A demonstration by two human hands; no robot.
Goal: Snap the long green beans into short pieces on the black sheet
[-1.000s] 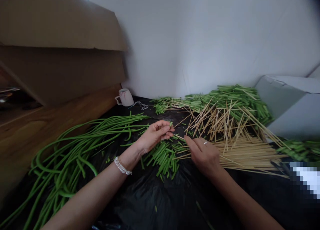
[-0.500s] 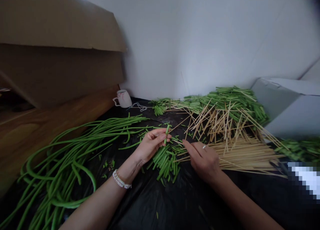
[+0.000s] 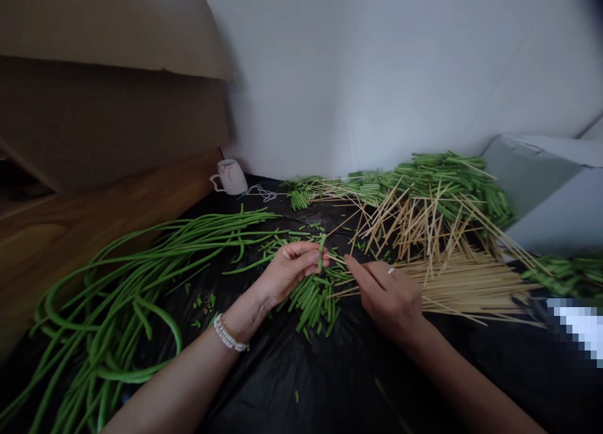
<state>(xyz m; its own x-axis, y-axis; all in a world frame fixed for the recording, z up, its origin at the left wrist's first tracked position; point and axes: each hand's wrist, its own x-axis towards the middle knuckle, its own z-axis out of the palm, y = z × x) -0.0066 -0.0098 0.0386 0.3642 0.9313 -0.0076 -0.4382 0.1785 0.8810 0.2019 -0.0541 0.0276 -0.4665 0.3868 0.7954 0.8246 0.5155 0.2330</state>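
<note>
Between the thumb and fingers of my left hand is a short cut piece of long bean, held nearly upright. My right hand pinches a thin bamboo skewer, its far end meeting the bean piece; whether it has pierced it I cannot tell. Just below my left hand lies a heap of cut bean pieces. Beside my right hand, loose skewers lie in a thick layer. Whole long beans spread over the left side.
Black plastic sheeting covers the surface. Bean pieces on skewers are piled along the wall. A white mug stands at the back left beside a tangled cord. Cardboard rises at left, a pale box at right.
My hands have moved slightly to the right in view, and the skewer and bean piece are still pinched together. The view has tilted a little, so the background sits higher.
</note>
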